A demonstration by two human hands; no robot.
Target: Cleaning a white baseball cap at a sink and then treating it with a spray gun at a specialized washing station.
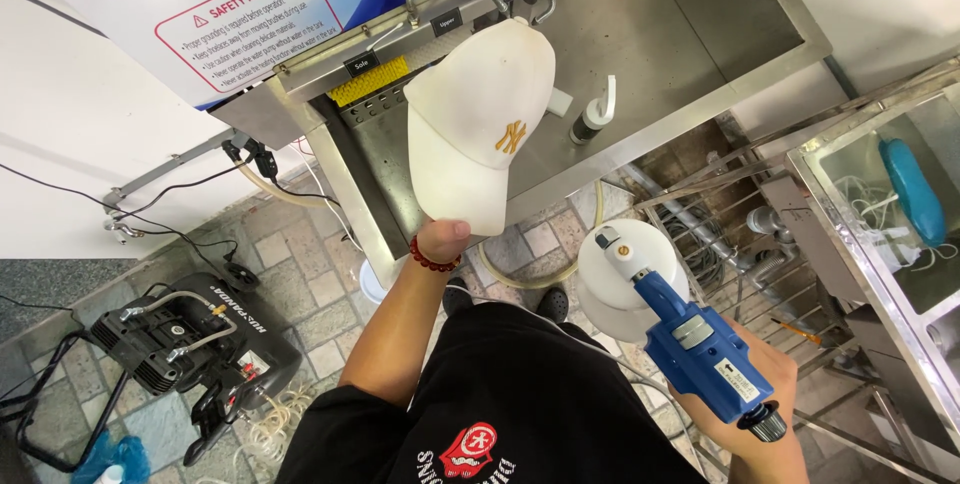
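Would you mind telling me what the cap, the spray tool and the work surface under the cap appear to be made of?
The white cap looks like matte woven cloth, with stitched panel seams and slight soiling. The spray tool seems moulded plastic: glossy blue body, white round head. The work surface appears brushed stainless steel, dull grey with soft reflections.

Single head-worn view, steeply downward and close over the person's arms, steel wash station [700, 34] ahead.
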